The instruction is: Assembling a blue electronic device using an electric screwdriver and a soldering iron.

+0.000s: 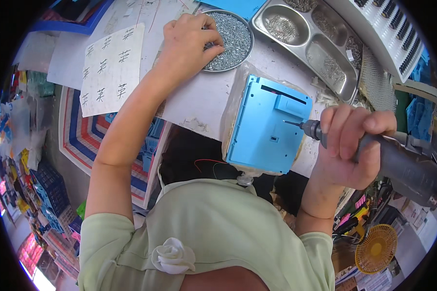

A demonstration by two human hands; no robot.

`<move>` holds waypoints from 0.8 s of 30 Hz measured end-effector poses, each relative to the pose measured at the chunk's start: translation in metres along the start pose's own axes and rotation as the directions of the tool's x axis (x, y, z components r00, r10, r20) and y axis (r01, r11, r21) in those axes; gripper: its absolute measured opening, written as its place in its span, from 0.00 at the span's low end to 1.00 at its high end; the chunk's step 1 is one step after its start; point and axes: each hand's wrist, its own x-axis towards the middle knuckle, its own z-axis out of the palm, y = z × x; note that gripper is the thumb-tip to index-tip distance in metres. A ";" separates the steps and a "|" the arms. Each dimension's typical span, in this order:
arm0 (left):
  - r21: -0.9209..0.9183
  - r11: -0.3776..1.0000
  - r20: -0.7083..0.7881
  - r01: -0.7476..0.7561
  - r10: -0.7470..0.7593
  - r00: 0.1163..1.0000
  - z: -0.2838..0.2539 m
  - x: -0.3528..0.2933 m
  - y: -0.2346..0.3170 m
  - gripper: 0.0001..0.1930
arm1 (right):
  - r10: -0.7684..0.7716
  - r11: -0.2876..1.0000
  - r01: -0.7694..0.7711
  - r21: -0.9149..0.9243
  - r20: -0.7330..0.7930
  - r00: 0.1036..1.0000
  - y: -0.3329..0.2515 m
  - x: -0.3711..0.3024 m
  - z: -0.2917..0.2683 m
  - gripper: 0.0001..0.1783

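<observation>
Standing beside the bench: the right hand is wrapped tight round a grey powered driver, all fingers closed on the barrel, bit pointing left and just touching the right edge area of a blue plastic case.

Case lies flat on the white table, near its front edge, partly on a clear bag. Looks light, stiff, thin-walled; smooth plastic, likely to slide under the bit's push unless steadied. Best held by its long edges, not the slotted face.

Left hand rests well apart from the case, palm down, fingertips curled into a round tin dish of small screws. Fingers narrow, pinching; cannot tell whether a screw is actually between them. Screws are tiny, hard, slippery, easy to drop; they need a fingertip pinch.

Driver seems heavy for 1 hand, rigid, with a cable end out of view.

Nearby: steel tray with 4 or so wells of more fasteners, a paper sheet with handwritten marks, an orange fan lower right.
</observation>
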 end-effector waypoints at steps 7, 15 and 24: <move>-0.170 0.981 -0.005 0.095 -0.097 0.995 0.007 -0.002 -0.008 0.07 | 0.013 1.000 -0.013 0.002 -0.117 0.993 -0.024 -0.035 0.001 0.22; -0.185 0.980 -0.059 0.070 -0.082 0.995 0.007 0.007 -0.007 0.05 | 0.066 0.993 -0.074 -0.094 -0.094 0.993 -0.040 -0.071 0.001 0.17; -0.148 0.974 -0.113 0.171 -0.188 0.976 0.005 0.010 0.006 0.05 | 0.089 0.996 -0.086 0.031 -0.141 0.986 -0.043 -0.104 0.005 0.20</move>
